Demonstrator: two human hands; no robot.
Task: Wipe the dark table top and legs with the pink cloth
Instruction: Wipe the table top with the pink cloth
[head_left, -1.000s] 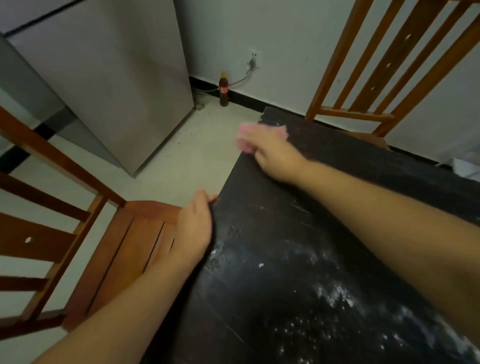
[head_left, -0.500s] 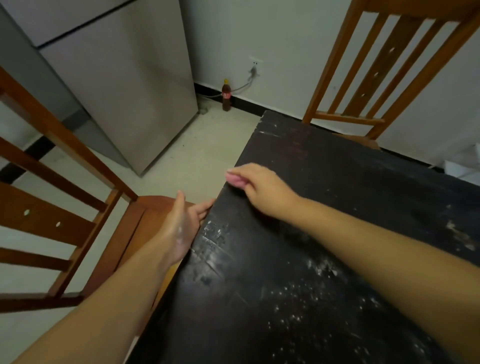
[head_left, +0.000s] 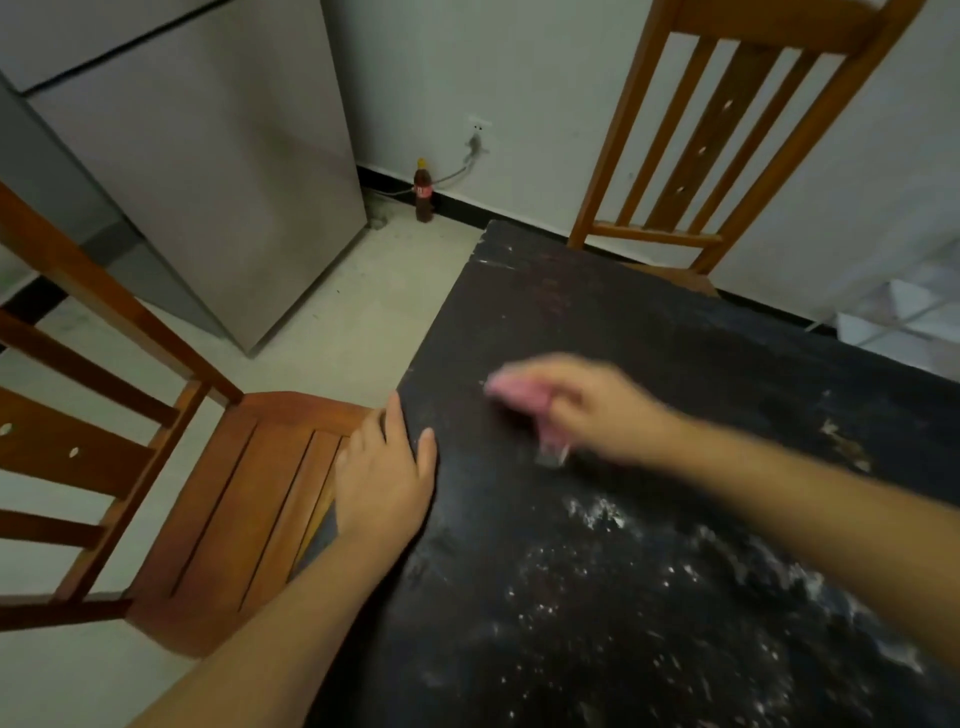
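Observation:
The dark table top (head_left: 597, 312) fills the right half of the head view, with white dust and specks over its near part. My right hand (head_left: 587, 410) is blurred by motion and presses the pink cloth (head_left: 519, 392) flat on the top, a little in from the left edge. My left hand (head_left: 387, 478) lies flat at that left edge, fingers over the side and thumb on the top. The table's legs are hidden.
A wooden chair (head_left: 249, 499) stands against the table's left side, its seat under my left hand. A second wooden chair (head_left: 722, 130) stands at the far edge. A grey fridge (head_left: 208, 171) and a brown bottle (head_left: 423, 195) stand by the wall.
My right hand has drawn the pink cloth from the far left corner along the left edge toward me, then inward over the top. My left hand shifted a little on the edge.

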